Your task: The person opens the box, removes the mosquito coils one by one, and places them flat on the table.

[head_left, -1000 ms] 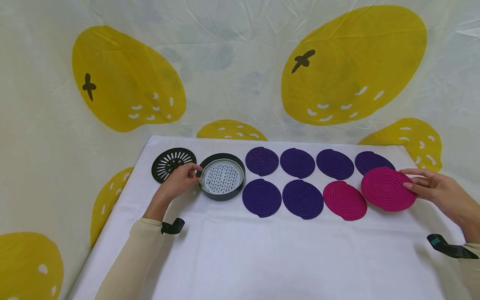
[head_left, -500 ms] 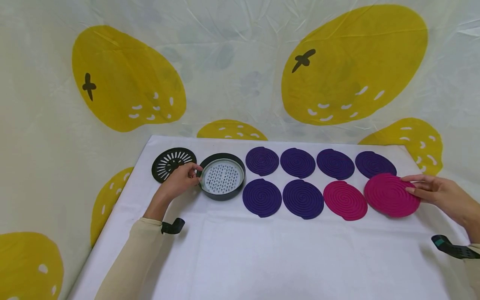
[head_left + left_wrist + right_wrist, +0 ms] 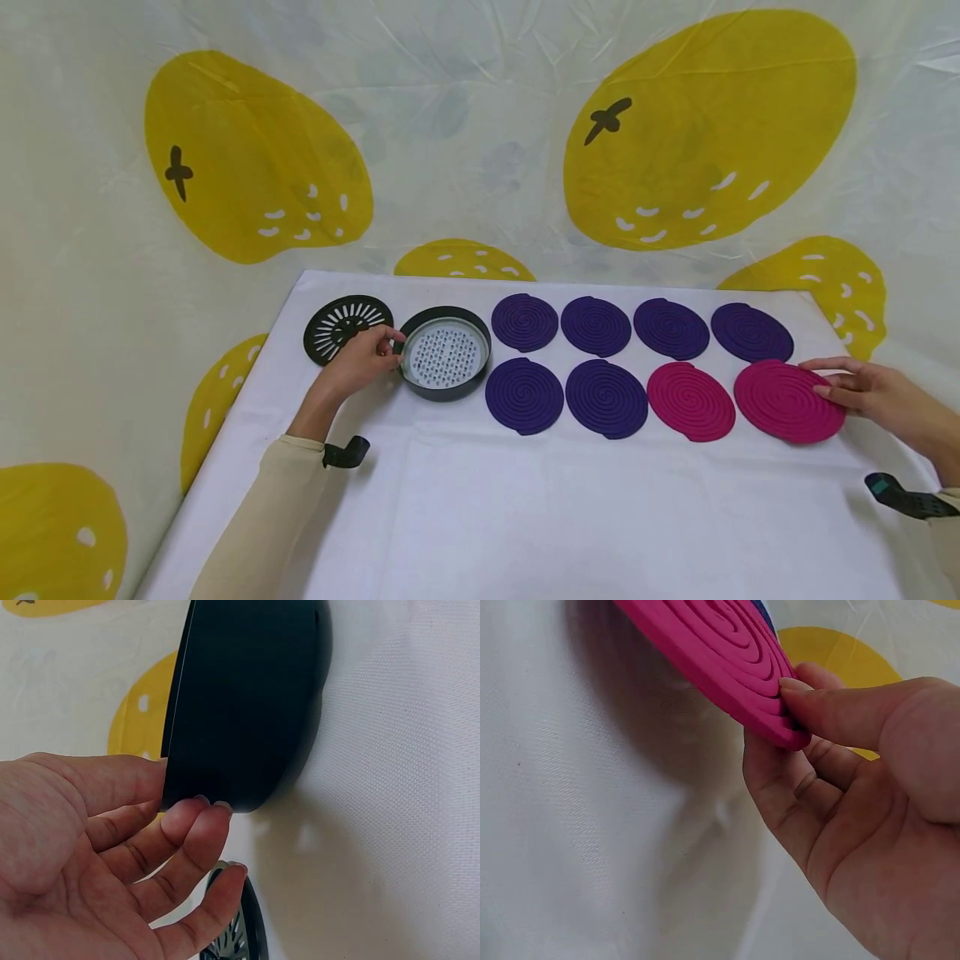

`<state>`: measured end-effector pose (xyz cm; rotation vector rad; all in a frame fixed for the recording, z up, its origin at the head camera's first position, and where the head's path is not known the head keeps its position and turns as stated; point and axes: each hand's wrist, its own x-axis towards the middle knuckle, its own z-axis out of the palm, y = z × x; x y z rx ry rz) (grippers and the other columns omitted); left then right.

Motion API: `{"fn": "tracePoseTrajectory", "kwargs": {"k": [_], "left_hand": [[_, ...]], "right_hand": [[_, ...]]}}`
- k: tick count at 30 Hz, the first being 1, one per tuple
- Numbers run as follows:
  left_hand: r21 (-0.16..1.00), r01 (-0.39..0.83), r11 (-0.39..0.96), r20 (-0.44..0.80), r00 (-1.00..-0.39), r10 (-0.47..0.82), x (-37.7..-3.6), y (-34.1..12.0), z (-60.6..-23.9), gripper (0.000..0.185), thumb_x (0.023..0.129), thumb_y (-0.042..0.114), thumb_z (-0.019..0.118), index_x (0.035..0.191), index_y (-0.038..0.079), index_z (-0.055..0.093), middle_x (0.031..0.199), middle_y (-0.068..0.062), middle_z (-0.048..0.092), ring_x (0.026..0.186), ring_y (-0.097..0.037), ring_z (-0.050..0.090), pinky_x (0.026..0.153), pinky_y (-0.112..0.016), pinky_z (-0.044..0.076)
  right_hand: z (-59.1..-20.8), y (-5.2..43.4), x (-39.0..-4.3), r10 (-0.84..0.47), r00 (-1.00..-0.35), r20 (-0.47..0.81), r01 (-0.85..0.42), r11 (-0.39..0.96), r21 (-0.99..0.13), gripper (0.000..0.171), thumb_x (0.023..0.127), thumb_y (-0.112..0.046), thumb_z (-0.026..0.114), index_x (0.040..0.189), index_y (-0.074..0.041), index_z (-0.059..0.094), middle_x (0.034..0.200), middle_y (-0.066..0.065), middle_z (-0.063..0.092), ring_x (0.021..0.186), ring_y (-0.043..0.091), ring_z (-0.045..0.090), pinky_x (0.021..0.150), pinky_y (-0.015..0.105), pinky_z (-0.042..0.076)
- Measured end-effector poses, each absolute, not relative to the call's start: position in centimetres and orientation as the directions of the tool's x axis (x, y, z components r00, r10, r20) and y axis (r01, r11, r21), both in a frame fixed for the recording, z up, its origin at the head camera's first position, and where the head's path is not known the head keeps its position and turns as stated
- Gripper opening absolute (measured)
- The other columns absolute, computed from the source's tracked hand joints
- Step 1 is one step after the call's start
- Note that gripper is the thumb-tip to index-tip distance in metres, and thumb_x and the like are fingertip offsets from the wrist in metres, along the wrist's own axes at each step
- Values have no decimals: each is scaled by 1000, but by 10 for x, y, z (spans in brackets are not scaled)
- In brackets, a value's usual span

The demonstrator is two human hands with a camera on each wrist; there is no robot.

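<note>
My left hand (image 3: 365, 360) holds the left rim of a round, dark mosquito coil holder (image 3: 438, 394) with a pale perforated plate inside. In the left wrist view, the thumb is at the rim and fingertips (image 3: 217, 808) touch the holder's dark wall (image 3: 240, 705). My right hand (image 3: 881, 396) pinches the right edge of a pink mosquito coil (image 3: 787, 402), at the right end of the front row. The right wrist view has the thumb on top of the coil (image 3: 712, 645) and fingers underneath; its near edge stands tilted over the cloth.
A black slotted lid (image 3: 330, 321) lies left of the holder, partly behind my left hand. Several purple coils (image 3: 524, 322) make up the back row. The front row has purple coils (image 3: 524, 396) and another pink coil (image 3: 690, 402). White cloth (image 3: 525, 517) covers the table.
My right hand has lowered the pink coil towards the cloth, nearer me and slightly right, uncovering more of the purple coil behind. The left hand and holder stay still.
</note>
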<state>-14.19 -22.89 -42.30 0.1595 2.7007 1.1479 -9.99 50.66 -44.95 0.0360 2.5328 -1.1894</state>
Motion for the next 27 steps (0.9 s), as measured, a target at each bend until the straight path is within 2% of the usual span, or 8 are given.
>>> {"fn": "tracePoseTrajectory", "kwargs": {"k": [2,4,6,8,10,13,19,27], "left_hand": [[724,22,690,-142,-974,179,-142,-230,-424,34,95,6,67,128,0,61,88,-9,51,77,-22,49,66,-33,43],[726,32,687,-134,-973,187,-143,-230,-424,34,94,5,67,128,-1,61,87,-9,51,77,-22,49,65,-33,42],[729,42,684,-126,-973,193,-143,-231,-424,34,94,5,67,127,-2,61,86,-8,51,76,-21,48,64,-32,42],[729,51,683,-118,-973,199,-143,-232,-424,34,94,4,67,127,-3,61,85,-8,51,75,-20,48,64,-32,42],[728,54,683,-117,-972,202,-143,-232,-423,35,94,4,68,127,-4,61,85,-8,51,75,-20,48,64,-32,42],[723,53,688,-119,-972,200,-143,-232,-423,35,94,4,68,127,-3,61,86,-8,52,76,-21,49,65,-33,42],[716,50,697,-121,-973,195,-144,-232,-424,34,94,6,68,127,-1,62,86,-8,53,76,-21,49,65,-32,42],[721,59,691,-114,-973,203,-144,-233,-424,34,94,5,68,127,-2,62,86,-9,53,76,-21,49,65,-33,42]], "right_hand": [[-451,505,-100,-114,-946,-303,160,650,-743,36,105,-12,54,135,-31,54,98,-26,65,83,2,63,71,24,56],[-452,504,-101,-109,-948,-298,150,673,-724,37,106,-12,53,141,-21,51,99,-25,63,83,-1,61,72,23,56],[-452,503,-102,-91,-951,-297,148,708,-691,39,106,-12,53,144,-3,46,104,-16,66,83,-3,59,72,22,56],[-453,502,-103,-84,-948,-308,144,749,-647,46,106,-12,53,144,10,39,111,-1,68,83,-5,56,72,22,55],[-453,502,-104,-79,-944,-321,142,781,-608,48,105,-12,53,143,13,39,118,17,66,84,-7,53,72,21,54],[-454,502,-104,-86,-939,-333,135,800,-585,48,104,-10,54,143,14,40,125,29,61,84,-5,53,72,22,54],[-457,499,-103,-106,-932,-345,125,802,-584,48,101,-7,58,141,14,43,125,30,60,85,-8,53,73,19,54],[-457,495,-104,-94,-944,-318,114,809,-577,43,102,-2,55,139,16,44,123,35,60,82,-10,52,71,17,52]]}}
